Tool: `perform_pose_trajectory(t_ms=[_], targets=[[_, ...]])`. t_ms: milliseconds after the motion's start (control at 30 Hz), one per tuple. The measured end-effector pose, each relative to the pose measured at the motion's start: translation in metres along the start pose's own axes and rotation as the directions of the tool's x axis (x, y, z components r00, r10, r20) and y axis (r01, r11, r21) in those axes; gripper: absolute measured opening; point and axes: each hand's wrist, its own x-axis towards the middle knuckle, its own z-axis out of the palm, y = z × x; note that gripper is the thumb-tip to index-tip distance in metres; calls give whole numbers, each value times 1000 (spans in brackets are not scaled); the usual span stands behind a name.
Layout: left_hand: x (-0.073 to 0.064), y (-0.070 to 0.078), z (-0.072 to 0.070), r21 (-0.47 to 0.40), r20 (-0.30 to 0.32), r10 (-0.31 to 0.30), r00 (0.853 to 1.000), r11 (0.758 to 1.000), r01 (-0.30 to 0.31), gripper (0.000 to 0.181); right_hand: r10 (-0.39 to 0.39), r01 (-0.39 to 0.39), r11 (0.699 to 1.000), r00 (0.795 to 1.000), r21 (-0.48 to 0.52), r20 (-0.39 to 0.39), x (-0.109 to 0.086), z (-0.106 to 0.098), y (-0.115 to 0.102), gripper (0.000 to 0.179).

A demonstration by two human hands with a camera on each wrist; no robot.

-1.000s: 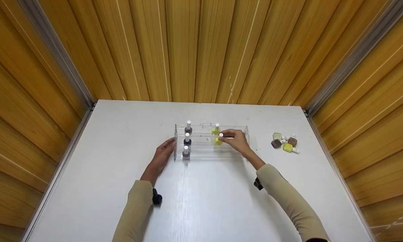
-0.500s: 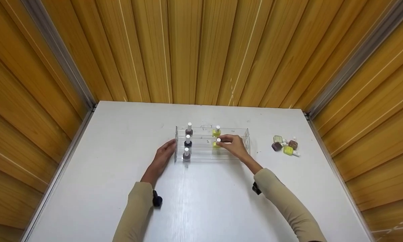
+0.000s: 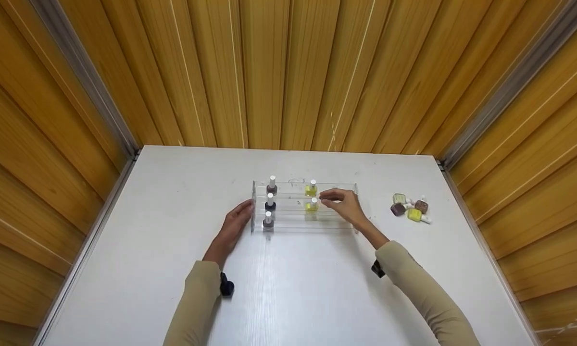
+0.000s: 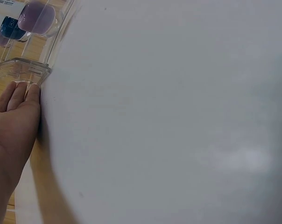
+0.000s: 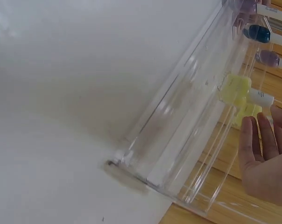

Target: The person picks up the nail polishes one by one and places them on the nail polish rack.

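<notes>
A clear tiered acrylic rack [image 3: 288, 226] holds nail polish bottles with white caps. On its left side stand a purple-grey bottle [image 3: 268, 222] in front, a dark blue bottle [image 3: 270, 205] in the middle and another purplish bottle [image 3: 272, 188] at the back. Right of these, a yellow bottle [image 3: 311, 206] is on the middle tier, with a second yellow bottle [image 3: 311, 190] behind it. My right hand [image 3: 346, 206] is just beside the middle yellow bottle's cap, fingers off it and holding nothing. With extended fingers, my left hand [image 4: 17, 121] touches the rack's left end panel.
Right of the rack, several bottles lie in a loose group on the white table [image 3: 298, 298]: a pale green bottle [image 3: 399, 198], a dark purple bottle [image 3: 397, 209], a brown bottle [image 3: 421, 207] and a yellow bottle [image 3: 414, 215]. Wood-patterned panels enclose the table.
My right hand shifted the middle yellow bottle slightly left, then let go of its cap and drew back to the right. My left hand stays at the rack's end.
</notes>
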Motion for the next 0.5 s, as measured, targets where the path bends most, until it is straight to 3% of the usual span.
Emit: perform_pose_trajectory(t_ms=[133,233,333,500], targets=[[-2,-1,1,0,1,-6,1000,1000,6,55,34,-32,999,998,36,-56,-11,-33,-12,23],[-3,-3,1,3,-2,-11,1000,1000,11,55,109,-99,992,984,72,-144,-13,-62,3,25],[-3,-2,0,13,-7,-6,1000,1000,6,55,190,-170,980,949,99,-250,-13,-94,22,28],[-1,0,0,4,1,11,1000,1000,-11,52,353,-317,935,861,157,-367,-25,-145,42,30]])
